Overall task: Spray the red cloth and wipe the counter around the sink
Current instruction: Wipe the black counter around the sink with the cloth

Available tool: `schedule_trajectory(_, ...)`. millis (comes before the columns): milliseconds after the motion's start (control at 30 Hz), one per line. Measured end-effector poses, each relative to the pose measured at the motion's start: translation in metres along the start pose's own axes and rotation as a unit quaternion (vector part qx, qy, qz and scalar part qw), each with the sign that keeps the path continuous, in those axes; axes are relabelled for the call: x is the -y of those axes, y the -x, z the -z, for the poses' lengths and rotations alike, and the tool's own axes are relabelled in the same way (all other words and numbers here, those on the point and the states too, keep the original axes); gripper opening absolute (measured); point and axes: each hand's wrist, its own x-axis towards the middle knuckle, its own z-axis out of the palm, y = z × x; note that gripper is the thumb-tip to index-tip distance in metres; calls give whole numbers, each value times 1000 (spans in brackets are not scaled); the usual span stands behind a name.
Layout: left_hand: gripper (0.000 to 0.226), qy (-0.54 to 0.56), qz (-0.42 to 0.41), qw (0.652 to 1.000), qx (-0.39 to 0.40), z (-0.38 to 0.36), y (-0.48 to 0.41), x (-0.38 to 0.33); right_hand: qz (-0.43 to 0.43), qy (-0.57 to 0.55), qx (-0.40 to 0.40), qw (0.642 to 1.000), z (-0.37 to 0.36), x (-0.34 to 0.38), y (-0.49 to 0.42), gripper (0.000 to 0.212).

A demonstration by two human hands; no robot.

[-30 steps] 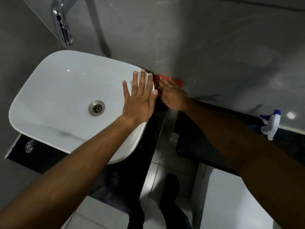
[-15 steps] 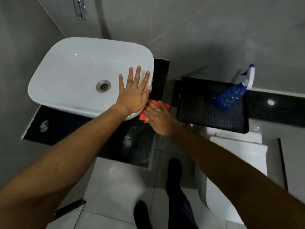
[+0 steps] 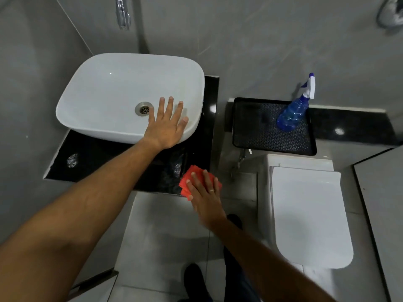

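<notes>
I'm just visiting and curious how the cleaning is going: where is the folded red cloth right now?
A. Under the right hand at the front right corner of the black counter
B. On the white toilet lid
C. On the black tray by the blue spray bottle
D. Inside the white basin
A: the right hand presses flat on the folded red cloth at the front right corner of the glossy black counter.

Left of your right hand (image 3: 204, 194), the black counter (image 3: 104, 159) lies bare along the sink (image 3: 104, 94) front; your left forearm (image 3: 113, 177) crosses above it, blocking a straight sweep.
</notes>
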Motion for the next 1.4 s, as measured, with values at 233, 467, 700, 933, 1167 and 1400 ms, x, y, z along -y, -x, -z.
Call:
schedule_trajectory(233, 74, 14, -49, 998, 21, -2, -17, -29, -237, -335, -27, 911, 9, 5, -15, 62)
schedule_trajectory(467, 65, 92, 6, 995, 27, -1, -48, -60, -214, -321, -27, 922, 28, -63, -136, 61)
schedule_trajectory(700, 68, 114, 77, 991, -5, -5, -76, -70, -142, -176, -19, 974, 47, -159, -306, 62)
schedule_trajectory(933, 73, 124, 98, 987, -18, -9, -83, -71, 61, 65, 33, 995, 62, -201, -385, 54)
schedule_trajectory(1167, 69, 127, 80, 989, -2, -2, -80, -71, 200, 122, 78, 969, 72, -191, -364, 61)
schedule_trajectory(1400, 68, 10, 13, 1000, -27, 0, -31, -33, 154, 48, 71, 984, 49, -144, -258, 58)
